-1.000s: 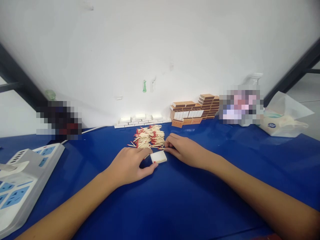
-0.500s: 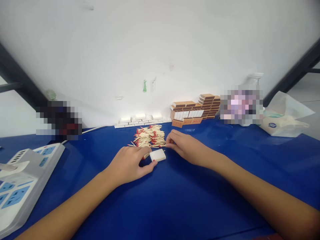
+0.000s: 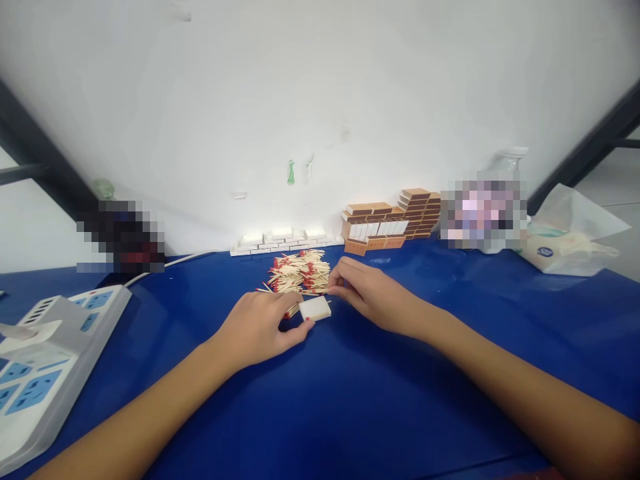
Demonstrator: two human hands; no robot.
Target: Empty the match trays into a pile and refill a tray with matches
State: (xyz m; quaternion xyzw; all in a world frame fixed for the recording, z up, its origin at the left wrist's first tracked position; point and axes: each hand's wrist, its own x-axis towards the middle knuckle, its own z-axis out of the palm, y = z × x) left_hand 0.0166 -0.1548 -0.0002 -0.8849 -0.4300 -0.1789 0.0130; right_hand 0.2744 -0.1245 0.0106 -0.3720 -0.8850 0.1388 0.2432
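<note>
Thumb and fingers of my left hand (image 3: 260, 327) close around the left end of a small white matchbox tray (image 3: 316, 309), which sits on the blue table with a match or two along its edge. A few red-headed matches lie under that hand's fingers. Just behind the tray is a heaped pile of matches (image 3: 299, 272) with red heads. At the right edge of the pile, my right hand (image 3: 367, 290) has its thumb and fingertips pinched together on the end of a match; the fingers partly hide it.
White trays (image 3: 280, 239) stand in low rows against the wall. Brown matchbox sleeves (image 3: 417, 213) are stacked to their right. A power strip (image 3: 55, 373) is at the left, with a cable (image 3: 165, 263) behind. A tissue pack (image 3: 560, 247) lies at the far right.
My right hand's fingertips have shifted slightly left and up toward the match pile. My left hand stays on the tray, nearly unmoved.
</note>
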